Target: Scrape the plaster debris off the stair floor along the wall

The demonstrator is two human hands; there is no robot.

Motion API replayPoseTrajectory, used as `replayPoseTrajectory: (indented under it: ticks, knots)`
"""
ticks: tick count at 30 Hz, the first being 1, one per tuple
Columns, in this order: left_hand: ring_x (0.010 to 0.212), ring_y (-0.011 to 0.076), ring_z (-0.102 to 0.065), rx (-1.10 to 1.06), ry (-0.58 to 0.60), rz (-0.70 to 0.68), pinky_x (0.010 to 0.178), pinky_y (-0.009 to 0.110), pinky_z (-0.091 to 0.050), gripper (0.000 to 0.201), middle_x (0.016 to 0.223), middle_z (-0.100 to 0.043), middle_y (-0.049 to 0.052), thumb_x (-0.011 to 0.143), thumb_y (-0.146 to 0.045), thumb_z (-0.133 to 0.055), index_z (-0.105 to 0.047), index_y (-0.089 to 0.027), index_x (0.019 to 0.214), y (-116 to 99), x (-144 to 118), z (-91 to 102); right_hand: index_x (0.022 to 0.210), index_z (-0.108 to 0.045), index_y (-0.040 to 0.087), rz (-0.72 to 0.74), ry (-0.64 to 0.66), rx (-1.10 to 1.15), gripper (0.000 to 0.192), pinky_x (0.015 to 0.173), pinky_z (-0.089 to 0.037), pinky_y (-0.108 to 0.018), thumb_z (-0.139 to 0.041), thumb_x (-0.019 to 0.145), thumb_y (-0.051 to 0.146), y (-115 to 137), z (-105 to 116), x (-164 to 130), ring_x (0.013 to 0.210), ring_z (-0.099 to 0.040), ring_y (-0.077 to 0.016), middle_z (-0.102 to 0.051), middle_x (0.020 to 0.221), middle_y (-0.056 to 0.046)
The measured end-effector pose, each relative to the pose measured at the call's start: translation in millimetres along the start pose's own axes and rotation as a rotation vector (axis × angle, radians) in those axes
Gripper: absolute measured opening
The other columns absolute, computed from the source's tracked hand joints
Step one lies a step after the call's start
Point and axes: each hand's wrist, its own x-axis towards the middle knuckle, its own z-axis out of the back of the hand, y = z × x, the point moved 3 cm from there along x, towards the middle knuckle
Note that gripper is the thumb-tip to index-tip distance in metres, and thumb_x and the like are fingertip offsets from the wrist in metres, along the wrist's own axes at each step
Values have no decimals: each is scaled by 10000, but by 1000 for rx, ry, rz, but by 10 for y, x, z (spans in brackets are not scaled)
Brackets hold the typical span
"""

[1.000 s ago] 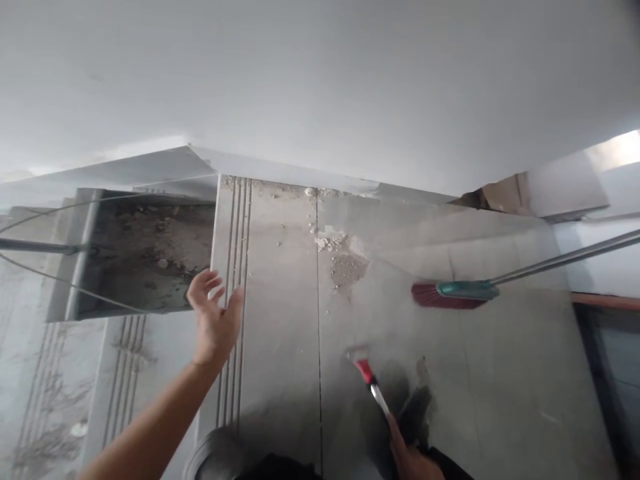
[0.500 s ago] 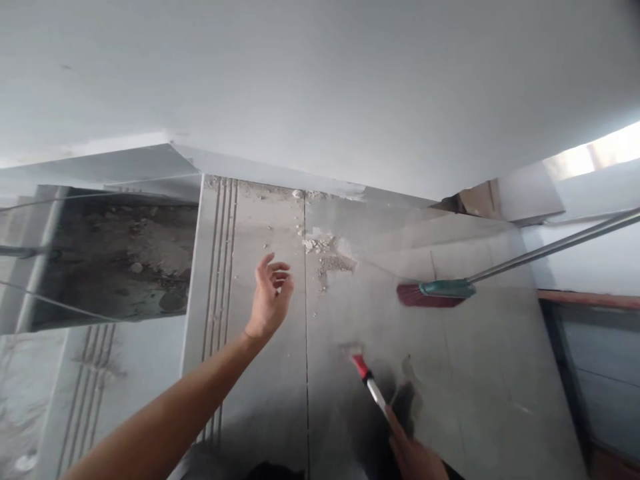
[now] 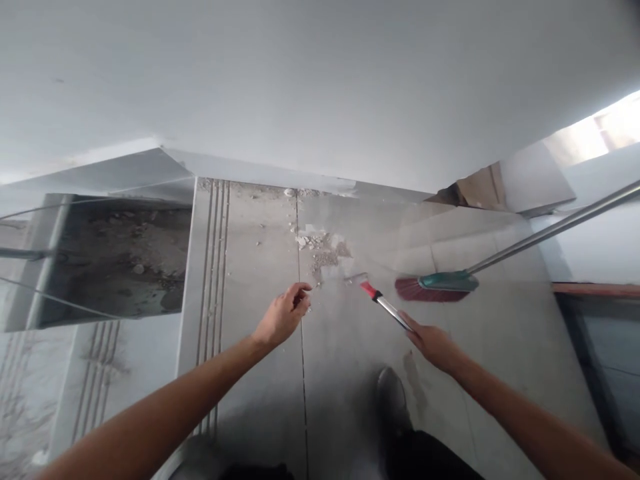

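My right hand (image 3: 430, 341) is closed around the silver handle of a scraper (image 3: 387, 308) with a red neck. Its wide, thin blade is blurred and lies at the floor, just right of a patch of grey rubble (image 3: 320, 250). To the left, my left hand (image 3: 287, 312) hovers over the tiled floor (image 3: 260, 400) near the dark joint, below the rubble. Its fingers are loosely bent, and I see nothing held in them.
A broom (image 3: 440, 285) with dark red bristles and a green head rests right of the scraper. A stairwell opening (image 3: 120, 260) with debris drops away at left, beyond a grooved step edge. A white wall (image 3: 320, 87) rises ahead. My shoe (image 3: 393, 397) stands below.
My right hand has moved forward with the scraper, bringing its blade up beside the rubble. My left hand has come lower and slightly right. A shoe now shows more clearly.
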Motion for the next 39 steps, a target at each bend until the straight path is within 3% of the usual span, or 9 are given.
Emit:
replayPoseTrajectory:
  ticks: [5, 8, 12, 17, 19, 24, 26, 34, 39]
  knots:
    - [733, 136, -567, 276, 99, 47, 672, 241, -405, 288, 796, -609, 10, 822, -358, -346, -508, -196, 996, 117, -215, 155, 1351, -308, 314, -41, 76, 14, 483, 587, -388, -260, -291, 870, 359, -965, -970, -905, 698, -637, -214, -677, 757, -50]
    - [737, 147, -569, 401, 164, 81, 671, 250, -396, 312, 813, -613, 18, 826, -384, -332, -516, -200, 997, 94, -322, 266, 1331, -332, 356, -49, 106, -71, 464, 528, -362, -258, -260, 875, 309, -1092, -1291, -1022, 612, -635, -214, -657, 679, -50]
    - [745, 157, -571, 519, 206, 192, 686, 264, -397, 317, 845, -621, 33, 816, -374, -342, -533, -202, 1003, -66, -332, 204, 1351, -279, 356, 122, -13, -161, 463, 492, -325, -239, -228, 892, 323, -583, -839, -329, 593, -628, -198, -660, 667, -60]
    - [812, 172, -573, 568, 276, 183, 740, 289, -415, 321, 911, -629, 51, 811, -307, -346, -542, -205, 1043, -286, -217, -458, 1355, -263, 359, 232, -112, -191, 473, 475, -304, -218, -282, 882, 356, 28, 36, 665, 603, -626, -187, -666, 675, -52]
    - [857, 185, -573, 567, 321, 129, 778, 311, -421, 336, 947, -629, 58, 813, -292, -343, -540, -208, 1072, -291, -231, -781, 1348, -282, 364, 250, -109, -168, 470, 476, -315, -231, -281, 878, 362, -105, -65, 618, 617, -629, -201, -667, 689, -51]
    - [936, 191, -564, 471, 359, 42, 821, 313, -433, 334, 1035, -611, 71, 826, -266, -325, -546, -203, 1068, -41, -473, -1385, 1343, -295, 379, 203, -49, -29, 486, 486, -369, -279, -246, 865, 305, -1131, -1050, -229, 560, -620, -210, -660, 657, -52]
    - [908, 180, -575, 418, 337, 64, 810, 303, -444, 329, 1003, -624, 67, 827, -257, -319, -553, -198, 1051, 74, -585, -1543, 1330, -316, 394, 154, -4, -1, 485, 481, -375, -288, -255, 856, 308, -1304, -1181, -343, 549, -620, -219, -650, 606, -49]
    - [910, 205, -590, 358, 327, 12, 797, 315, -457, 329, 982, -639, 77, 785, -222, -367, -574, -192, 1038, -149, -733, -1714, 1347, -335, 262, 275, -214, -184, 493, 501, -339, -232, -299, 862, 339, -8, 145, 824, 600, -621, -190, -655, 634, -83]
    - [848, 162, -601, 228, 171, 130, 777, 264, -447, 313, 919, -660, 52, 782, -216, -356, -596, -196, 982, -8, -745, -1530, 1292, -430, 289, 224, -78, -96, 470, 486, -337, -241, -324, 836, 316, -546, -229, 392, 567, -614, -196, -644, 571, -54]
